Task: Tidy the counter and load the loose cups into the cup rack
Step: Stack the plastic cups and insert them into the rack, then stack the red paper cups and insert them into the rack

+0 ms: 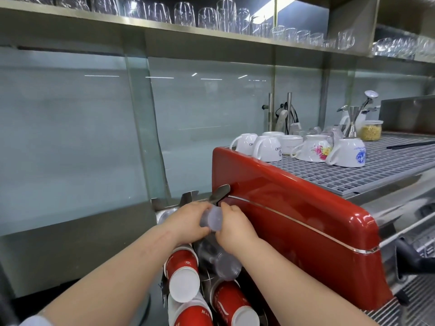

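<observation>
A stack of clear plastic cups [211,218] lies on its side between my two hands, its bottom facing me. My left hand [188,222] grips it from the left and my right hand [231,228] from the right. The stack sits at the top of a metal cup rack [188,196] beside the red espresso machine [294,220]. Below my hands the rack holds another clear cup stack [223,264] and red paper cup stacks [183,274], [235,304], all lying bottoms toward me. How deep the held stack sits in its slot is hidden by my hands.
White ceramic cups [268,149] stand upside down on the grey grate [376,170] atop the machine, with a jigger and a jar [370,130] behind. Glasses line the steel shelf [211,15] overhead. A glass panel [70,137] fills the left.
</observation>
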`<state>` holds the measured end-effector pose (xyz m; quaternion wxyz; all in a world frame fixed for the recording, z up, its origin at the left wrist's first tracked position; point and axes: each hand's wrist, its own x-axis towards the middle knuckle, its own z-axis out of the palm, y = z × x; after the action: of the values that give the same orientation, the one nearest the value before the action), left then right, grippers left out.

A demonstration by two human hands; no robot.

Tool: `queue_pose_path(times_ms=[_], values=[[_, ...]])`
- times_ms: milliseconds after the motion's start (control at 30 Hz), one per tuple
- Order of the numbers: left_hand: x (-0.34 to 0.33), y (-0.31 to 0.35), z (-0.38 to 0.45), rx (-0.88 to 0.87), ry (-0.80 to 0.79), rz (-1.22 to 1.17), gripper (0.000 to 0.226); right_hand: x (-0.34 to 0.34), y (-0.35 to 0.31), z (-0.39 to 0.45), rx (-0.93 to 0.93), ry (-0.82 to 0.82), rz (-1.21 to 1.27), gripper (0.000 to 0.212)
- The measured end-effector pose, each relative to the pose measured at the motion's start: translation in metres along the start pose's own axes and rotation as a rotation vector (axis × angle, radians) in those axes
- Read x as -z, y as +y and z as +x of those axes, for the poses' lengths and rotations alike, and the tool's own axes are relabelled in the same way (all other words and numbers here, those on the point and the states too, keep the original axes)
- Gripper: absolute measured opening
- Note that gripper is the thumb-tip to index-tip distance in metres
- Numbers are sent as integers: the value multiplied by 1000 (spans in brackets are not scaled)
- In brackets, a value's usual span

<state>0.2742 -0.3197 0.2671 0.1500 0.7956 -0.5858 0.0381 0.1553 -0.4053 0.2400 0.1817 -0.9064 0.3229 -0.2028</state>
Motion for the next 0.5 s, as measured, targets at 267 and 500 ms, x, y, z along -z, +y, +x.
queue_pose_path(times_ms=[267, 500], values=[[28, 17, -17, 6, -107, 165, 47, 30, -15, -12, 26, -101, -210, 44], [67, 24, -48, 32, -359, 339, 41, 85, -51, -36, 130, -210, -392, 37]])
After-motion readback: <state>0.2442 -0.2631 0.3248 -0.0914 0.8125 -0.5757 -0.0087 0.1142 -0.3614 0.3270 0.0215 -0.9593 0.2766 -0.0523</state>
